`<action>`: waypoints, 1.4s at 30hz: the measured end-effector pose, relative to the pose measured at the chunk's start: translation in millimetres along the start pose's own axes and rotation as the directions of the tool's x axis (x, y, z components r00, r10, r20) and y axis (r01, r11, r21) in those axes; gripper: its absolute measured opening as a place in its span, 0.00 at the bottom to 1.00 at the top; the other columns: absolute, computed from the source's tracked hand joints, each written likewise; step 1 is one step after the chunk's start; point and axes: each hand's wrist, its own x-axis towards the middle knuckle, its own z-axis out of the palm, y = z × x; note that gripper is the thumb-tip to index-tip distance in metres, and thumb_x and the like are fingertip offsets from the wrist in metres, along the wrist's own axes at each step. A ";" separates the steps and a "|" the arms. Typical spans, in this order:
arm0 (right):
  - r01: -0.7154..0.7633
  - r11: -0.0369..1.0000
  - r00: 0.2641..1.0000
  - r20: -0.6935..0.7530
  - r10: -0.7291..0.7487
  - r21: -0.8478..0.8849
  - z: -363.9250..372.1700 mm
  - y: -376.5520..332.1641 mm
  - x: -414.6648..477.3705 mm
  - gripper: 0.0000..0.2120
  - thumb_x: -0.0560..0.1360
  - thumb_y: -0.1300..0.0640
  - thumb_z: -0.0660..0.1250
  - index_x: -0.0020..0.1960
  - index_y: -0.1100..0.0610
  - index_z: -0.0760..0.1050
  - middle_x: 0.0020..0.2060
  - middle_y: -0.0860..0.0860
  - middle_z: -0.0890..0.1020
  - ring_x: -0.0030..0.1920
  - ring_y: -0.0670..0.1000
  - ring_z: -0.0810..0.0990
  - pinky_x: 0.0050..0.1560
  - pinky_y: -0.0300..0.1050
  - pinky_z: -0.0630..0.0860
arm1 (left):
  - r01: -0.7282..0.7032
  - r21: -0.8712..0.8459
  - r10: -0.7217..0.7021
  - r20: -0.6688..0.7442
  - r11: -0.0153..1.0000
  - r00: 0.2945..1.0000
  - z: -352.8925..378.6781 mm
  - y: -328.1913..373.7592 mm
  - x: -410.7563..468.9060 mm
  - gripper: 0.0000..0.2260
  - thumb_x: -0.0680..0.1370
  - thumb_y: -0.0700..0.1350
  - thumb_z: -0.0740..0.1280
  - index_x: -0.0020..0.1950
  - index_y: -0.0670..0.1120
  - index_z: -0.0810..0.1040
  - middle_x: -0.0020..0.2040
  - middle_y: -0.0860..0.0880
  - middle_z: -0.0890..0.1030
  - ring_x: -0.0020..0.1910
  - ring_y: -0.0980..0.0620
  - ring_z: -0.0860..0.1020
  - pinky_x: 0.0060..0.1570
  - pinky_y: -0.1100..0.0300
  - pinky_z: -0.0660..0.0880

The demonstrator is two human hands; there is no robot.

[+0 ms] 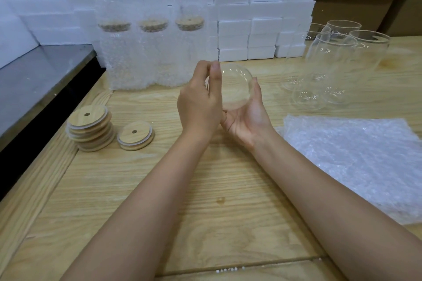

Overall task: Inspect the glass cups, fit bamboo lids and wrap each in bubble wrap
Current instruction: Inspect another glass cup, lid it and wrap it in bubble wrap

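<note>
— Glass cup [235, 86], where exactly?
— Off the bench [205, 189], on its side between both hands. Runs 6 to 12 o'clock lengthwise, one round end facing back here; cannot tell whether mouth or base.
— Held how?
— Gripped at its 9 o'clock side by the left hand [198, 102], thumb and curled fingers. Cradled from 4 o'clock by the right hand [249, 112], palm up, fingers bent round the wall.
— And the lids?
— Single bamboo lid [135, 135] flat at 8 o'clock of the hands, stack of lids [91, 130] just beyond. Nearer the left hand, so probably that one's reach. Bubble wrap [354, 162] at 4 o'clock, nearer the right.
</note>
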 end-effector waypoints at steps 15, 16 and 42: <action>0.013 0.995 0.999 -0.052 -0.008 0.102 1.2 -0.2 -2.9 0.36 0.77 0.35 0.56 0.69 0.64 0.59 0.57 0.67 0.78 0.48 0.62 0.84 0.39 0.50 0.83 | 0.060 -0.305 -0.036 0.083 0.951 0.996 6.1 -16.1 -5.6 0.13 0.83 0.46 0.52 0.56 0.49 0.76 0.55 0.58 0.80 0.52 0.50 0.79 0.54 0.63 0.72; 0.031 0.993 0.997 -0.077 -0.022 0.115 1.2 -0.1 -2.6 0.37 0.77 0.36 0.57 0.74 0.61 0.54 0.60 0.67 0.76 0.48 0.63 0.83 0.38 0.51 0.83 | 0.027 -0.326 0.005 0.097 0.945 0.995 6.3 -17.9 -7.7 0.14 0.83 0.44 0.52 0.59 0.46 0.75 0.57 0.55 0.79 0.57 0.56 0.78 0.58 0.65 0.70; -0.007 0.998 1.000 -0.016 0.008 0.069 -6.6 -0.7 -0.2 0.39 0.75 0.32 0.57 0.68 0.64 0.62 0.57 0.68 0.77 0.51 0.64 0.82 0.50 0.51 0.81 | -0.159 -0.242 0.206 0.183 0.957 0.961 -3.5 -34.3 -18.7 0.26 0.78 0.51 0.55 0.71 0.36 0.67 0.60 0.53 0.75 0.47 0.59 0.76 0.53 0.73 0.68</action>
